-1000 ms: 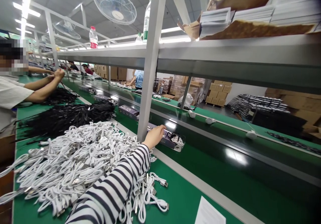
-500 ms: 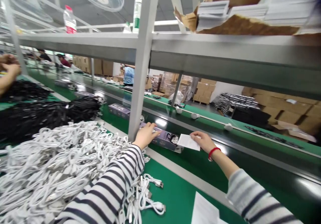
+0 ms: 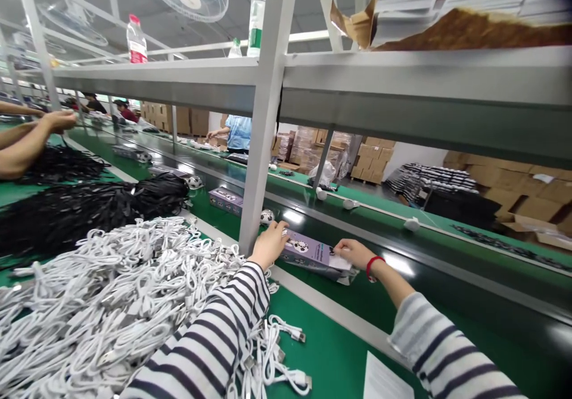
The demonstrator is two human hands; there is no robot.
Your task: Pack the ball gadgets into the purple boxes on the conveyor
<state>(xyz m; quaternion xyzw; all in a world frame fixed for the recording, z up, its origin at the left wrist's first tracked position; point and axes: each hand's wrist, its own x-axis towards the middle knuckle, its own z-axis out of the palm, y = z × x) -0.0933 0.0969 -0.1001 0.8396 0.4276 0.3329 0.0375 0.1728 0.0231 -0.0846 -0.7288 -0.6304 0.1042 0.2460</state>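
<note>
A purple printed box (image 3: 313, 252) with a soccer-ball picture lies on the dark green conveyor. My left hand (image 3: 269, 245) grips its left end, fingers bent over the top edge. At the box's open right end, my right hand (image 3: 356, 253) pinches a folded white paper leaflet (image 3: 340, 262), partly inside the opening. The inside of the box is hidden from me. Just behind my left hand sits a small black-and-white ball (image 3: 267, 217). White USB cables (image 3: 129, 304) are heaped beside my left forearm, and a few loose ones lie nearer to me.
A metal post (image 3: 263, 119) rises close to my left hand, carrying a shelf (image 3: 424, 80) overhead. Another purple box (image 3: 226, 200) lies farther left on the belt. Bundled black straps (image 3: 98, 208) and a co-worker's hands (image 3: 56, 122) are at left. More leaflets (image 3: 386, 381) rest near me.
My right hand has brought the leaflet left and down into the box's open end. The cable seen in that opening is now covered. The view has shifted slightly.
</note>
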